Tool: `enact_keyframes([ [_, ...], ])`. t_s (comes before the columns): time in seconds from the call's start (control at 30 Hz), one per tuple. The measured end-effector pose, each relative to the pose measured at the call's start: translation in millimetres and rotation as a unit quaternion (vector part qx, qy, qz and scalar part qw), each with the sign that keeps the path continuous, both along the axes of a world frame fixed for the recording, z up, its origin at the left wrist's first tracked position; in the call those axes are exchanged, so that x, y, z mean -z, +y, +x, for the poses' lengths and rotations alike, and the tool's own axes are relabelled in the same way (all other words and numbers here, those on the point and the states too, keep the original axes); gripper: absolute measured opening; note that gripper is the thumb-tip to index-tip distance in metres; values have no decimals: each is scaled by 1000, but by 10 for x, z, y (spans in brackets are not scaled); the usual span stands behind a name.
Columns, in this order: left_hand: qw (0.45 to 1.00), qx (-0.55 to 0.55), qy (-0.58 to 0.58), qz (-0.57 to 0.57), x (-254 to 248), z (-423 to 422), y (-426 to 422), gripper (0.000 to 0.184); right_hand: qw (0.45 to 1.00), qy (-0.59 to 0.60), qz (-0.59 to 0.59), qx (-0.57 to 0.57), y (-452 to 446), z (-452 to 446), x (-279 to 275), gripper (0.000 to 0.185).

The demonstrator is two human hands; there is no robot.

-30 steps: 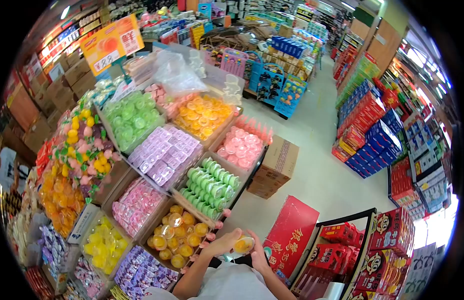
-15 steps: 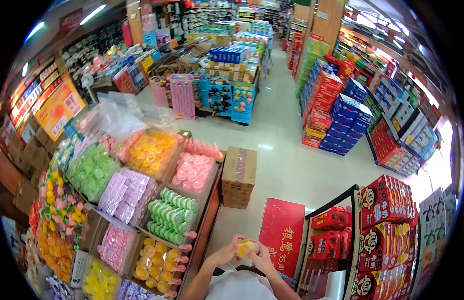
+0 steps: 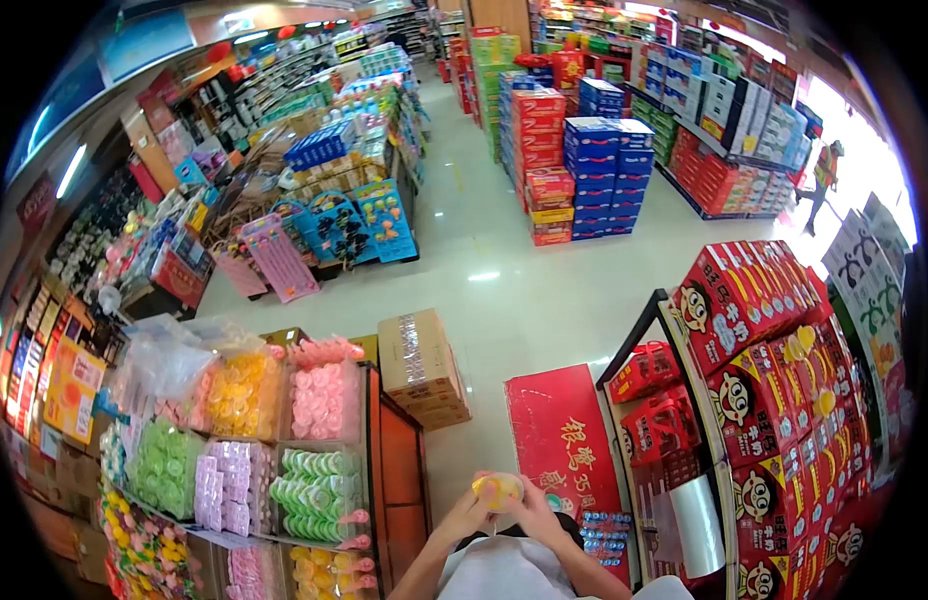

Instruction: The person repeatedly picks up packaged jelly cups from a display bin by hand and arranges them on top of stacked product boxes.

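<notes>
In front of my body I hold a small round jelly cup (image 3: 498, 490), yellow inside with a clear rim. On its left side the fingers of my left hand (image 3: 465, 518) are closed against it. My right hand (image 3: 533, 513) grips the opposite side, so the cup sits between both sets of fingertips. Its underside is hidden by my fingers. To the left stands a tiered candy display with similar yellow cups (image 3: 324, 574), green-and-white packs (image 3: 312, 497), pink cups (image 3: 322, 402) and orange cups (image 3: 243, 397) in clear bins.
Stacked cartons (image 3: 416, 365) stand beside the display's end. A red floor mat (image 3: 554, 420) lies ahead of me. At right is a shelf of red milk boxes (image 3: 754, 310). Blue boxes (image 3: 596, 180) are piled farther along the aisle. A person (image 3: 824, 180) is near the bright doorway.
My view has turned to the right, so the displays sit farther left and the doorway with a person shows. Both hands still hold the jelly cup.
</notes>
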State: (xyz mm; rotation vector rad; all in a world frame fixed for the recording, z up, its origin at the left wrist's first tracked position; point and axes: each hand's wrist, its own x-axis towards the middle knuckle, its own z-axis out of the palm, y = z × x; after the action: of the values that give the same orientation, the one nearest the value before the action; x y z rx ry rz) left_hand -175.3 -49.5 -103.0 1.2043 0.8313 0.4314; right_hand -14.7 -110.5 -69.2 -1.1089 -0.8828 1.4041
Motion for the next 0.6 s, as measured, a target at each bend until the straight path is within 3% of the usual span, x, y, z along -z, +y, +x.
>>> enact_keyframes([
  [0.07,993,-18,-30,-113,139,234,19,75,992,-116,9,42,3,101,20,46],
  [0.2,984,34,-85,-153,114,619,184,91,956,-255,102,99,39,445,219,38],
  [0.27,981,75,-90,-153,172,751,169,93,980,-176,24,88,-28,625,264,43],
  [0.4,992,67,-42,-94,12,1153,129,77,996,-66,4,60,-75,960,408,46],
  [0.47,994,106,15,-4,-75,1412,170,69,991,-105,23,79,-132,1192,381,59],
  [0.57,995,89,3,-34,173,1720,187,58,986,-145,16,79,-246,1507,428,85],
  [0.6,994,105,1,-18,237,1822,204,57,983,-145,44,104,-244,1602,424,85],
])
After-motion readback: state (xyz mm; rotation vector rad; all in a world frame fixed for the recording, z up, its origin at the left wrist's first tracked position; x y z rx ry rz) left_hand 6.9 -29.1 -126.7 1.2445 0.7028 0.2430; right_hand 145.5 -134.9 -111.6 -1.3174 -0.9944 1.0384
